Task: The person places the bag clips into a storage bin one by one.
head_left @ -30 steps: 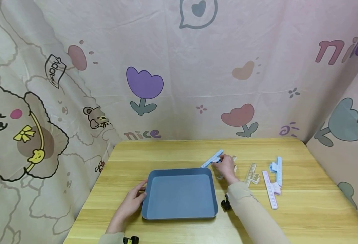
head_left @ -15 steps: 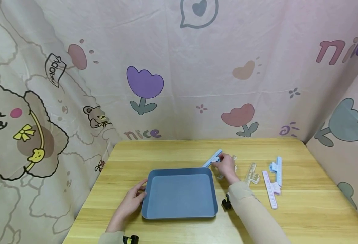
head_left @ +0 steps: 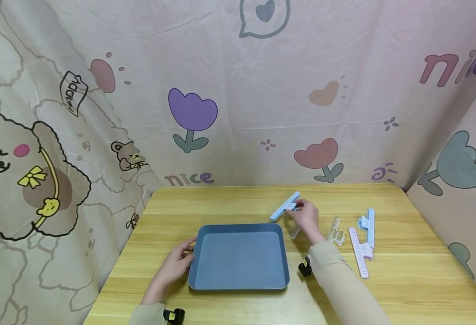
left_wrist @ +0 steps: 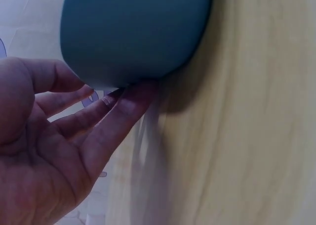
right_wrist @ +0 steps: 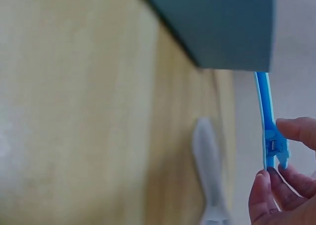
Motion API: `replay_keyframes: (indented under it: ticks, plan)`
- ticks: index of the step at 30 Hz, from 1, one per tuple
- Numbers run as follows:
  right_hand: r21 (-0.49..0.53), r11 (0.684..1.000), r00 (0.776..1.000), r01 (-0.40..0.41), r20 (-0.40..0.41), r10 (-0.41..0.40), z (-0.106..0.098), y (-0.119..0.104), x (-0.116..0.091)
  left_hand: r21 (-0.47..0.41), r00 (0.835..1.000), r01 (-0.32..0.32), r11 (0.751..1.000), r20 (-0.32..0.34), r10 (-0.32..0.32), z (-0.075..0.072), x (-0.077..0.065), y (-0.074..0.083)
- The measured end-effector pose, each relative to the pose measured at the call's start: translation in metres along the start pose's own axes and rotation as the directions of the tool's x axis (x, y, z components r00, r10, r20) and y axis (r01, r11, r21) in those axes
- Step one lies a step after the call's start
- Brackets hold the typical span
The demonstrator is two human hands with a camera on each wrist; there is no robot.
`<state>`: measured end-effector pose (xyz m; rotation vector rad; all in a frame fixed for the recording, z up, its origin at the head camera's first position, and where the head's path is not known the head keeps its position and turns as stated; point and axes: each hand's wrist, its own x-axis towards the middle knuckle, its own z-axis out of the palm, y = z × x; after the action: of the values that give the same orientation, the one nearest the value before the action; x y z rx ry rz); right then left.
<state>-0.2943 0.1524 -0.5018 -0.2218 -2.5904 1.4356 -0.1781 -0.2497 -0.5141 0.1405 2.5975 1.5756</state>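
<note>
On the table (head_left: 420, 271) lies the tray (head_left: 238, 258). The right arm (head_left: 339, 277) stretches from near right toward far. The left hand (head_left: 176, 262) touches the tray's left wall — fingers almost straight. The right hand (head_left: 307, 217) pinches a blue clip (head_left: 283, 208) — beyond the tray's far right corner.

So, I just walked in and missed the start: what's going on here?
A person's right hand pinches a light blue plastic ruler-shaped clip above the wood-grain table, just beyond the far right corner of a rectangular blue-grey tray. The left hand touches the tray's left side. Farther right lie a second light blue clip, a pale lilac clip and a see-through tan clip; another see-through clip is partly hidden by the right hand.
</note>
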Motion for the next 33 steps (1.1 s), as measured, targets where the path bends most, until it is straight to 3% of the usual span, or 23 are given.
replay_keyframes:
  ticks: [9, 15, 23, 33]
  plan:
    - [0.108, 0.993, 0.993, 0.050, 0.104, -0.061, -0.009, -0.032, -0.012, -0.003, 1.000, 0.019, 1.000, -0.011, -0.019, 0.005, 0.009, 0.002]
    - [0.155, 0.985, 0.972, 0.075, 0.211, -0.108, -0.001, -0.056, -0.027, -0.079, 0.999, 0.052, 0.996, -0.002, -0.053, 0.009, 0.009, 0.008]
    - [0.211, 0.968, 0.923, 0.136, 0.329, -0.201, 0.013, -0.080, -0.041, -0.148, 0.997, 0.074, 0.986, 0.030, -0.070, 0.010, 0.010, 0.004]
    - [0.173, 0.962, 0.846, 0.210, 0.461, -0.267, 0.037, -0.100, -0.055, -0.147, 0.997, 0.067, 0.987, 0.039, -0.062, 0.008, 0.011, 0.000]
